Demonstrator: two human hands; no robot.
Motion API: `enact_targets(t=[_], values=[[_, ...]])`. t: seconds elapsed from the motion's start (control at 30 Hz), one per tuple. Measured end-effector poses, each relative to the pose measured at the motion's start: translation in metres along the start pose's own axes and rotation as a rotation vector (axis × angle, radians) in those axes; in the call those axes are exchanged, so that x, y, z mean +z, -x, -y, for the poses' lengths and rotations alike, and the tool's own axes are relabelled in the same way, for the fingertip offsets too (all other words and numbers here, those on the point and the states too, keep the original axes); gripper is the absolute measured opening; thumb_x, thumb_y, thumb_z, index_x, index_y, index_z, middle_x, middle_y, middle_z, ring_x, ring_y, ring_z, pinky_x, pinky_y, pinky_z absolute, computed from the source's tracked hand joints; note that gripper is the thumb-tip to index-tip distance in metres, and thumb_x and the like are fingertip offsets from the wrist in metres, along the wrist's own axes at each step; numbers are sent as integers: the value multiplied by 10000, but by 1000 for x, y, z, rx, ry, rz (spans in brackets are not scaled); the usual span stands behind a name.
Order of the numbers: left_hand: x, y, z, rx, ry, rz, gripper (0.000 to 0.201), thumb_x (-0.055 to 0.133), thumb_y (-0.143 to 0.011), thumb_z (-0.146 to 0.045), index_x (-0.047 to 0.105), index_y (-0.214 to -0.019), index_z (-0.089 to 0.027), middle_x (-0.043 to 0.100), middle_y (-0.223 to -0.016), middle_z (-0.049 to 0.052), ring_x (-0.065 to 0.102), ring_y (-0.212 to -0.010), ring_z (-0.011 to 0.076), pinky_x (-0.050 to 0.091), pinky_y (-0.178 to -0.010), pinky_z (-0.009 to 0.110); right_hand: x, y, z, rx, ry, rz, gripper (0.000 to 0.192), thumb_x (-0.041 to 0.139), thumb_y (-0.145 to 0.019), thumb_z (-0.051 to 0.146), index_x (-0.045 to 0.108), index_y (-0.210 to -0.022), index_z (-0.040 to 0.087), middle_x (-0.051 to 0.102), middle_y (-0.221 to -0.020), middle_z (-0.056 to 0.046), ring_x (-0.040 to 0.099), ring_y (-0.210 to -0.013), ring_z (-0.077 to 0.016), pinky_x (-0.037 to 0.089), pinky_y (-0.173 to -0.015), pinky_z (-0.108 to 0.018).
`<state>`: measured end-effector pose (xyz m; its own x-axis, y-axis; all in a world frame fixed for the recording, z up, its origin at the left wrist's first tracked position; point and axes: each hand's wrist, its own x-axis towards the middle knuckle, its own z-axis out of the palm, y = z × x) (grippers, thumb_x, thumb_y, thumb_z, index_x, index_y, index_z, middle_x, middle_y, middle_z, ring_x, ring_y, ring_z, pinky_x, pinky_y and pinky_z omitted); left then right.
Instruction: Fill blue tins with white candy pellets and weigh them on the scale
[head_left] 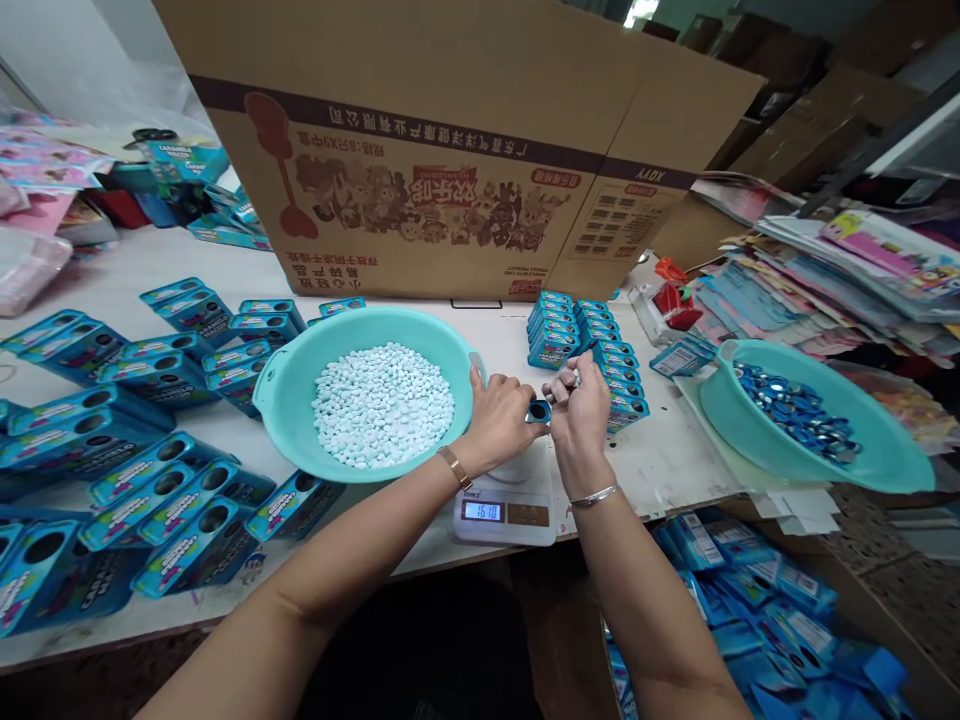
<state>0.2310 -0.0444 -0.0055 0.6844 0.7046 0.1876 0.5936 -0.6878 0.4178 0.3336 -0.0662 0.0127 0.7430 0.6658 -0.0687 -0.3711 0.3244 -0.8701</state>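
Observation:
My left hand [504, 415] is closed around a small blue candy box [538, 411], whose round dark opening faces up. It is just right of a turquoise basin [360, 316] holding many pale tablet candies [382, 405]. Beside the box, my right hand [583, 400] is turned palm up with its fingers curled in. A bit of pale candy [576, 378] shows between those fingers; how many are inside is hidden. Below both hands lies a white digital scale [495, 530] with a lit display, its pan partly covered by the left hand.
Blue boxes with round openings [202, 530] crowd the table's left side. More stand in rows [555, 335] behind my right hand. A large cardboard carton [450, 110] forms a wall behind. At right are a basin of blue lids [825, 470], paper stacks [832, 290] and a lower carton of blue boxes [780, 610].

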Motion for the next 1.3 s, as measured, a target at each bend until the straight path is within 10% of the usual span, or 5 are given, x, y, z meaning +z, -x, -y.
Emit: enact_targets(t=[1.07,1.3], values=[[-22,5,6,25,-105,62,571,706,-773,-481,582,-1226,-156,611,-1170,140,464,-1227,353,112,-1123,692,-40,-4,41,273,-390,-40,323,442,-995,342,427,-707,197,273,-477,125,225,-314,-21,224,-316,-125],[-10,-26,1,187,-189,170,240,637,-808,-322,655,-991,-167,674,-1018,104,558,-1097,328,162,-1107,694,-67,-1,38,256,-394,4,294,543,-954,338,429,-720,199,293,-495,126,237,-328,-18,235,-327,-128]])
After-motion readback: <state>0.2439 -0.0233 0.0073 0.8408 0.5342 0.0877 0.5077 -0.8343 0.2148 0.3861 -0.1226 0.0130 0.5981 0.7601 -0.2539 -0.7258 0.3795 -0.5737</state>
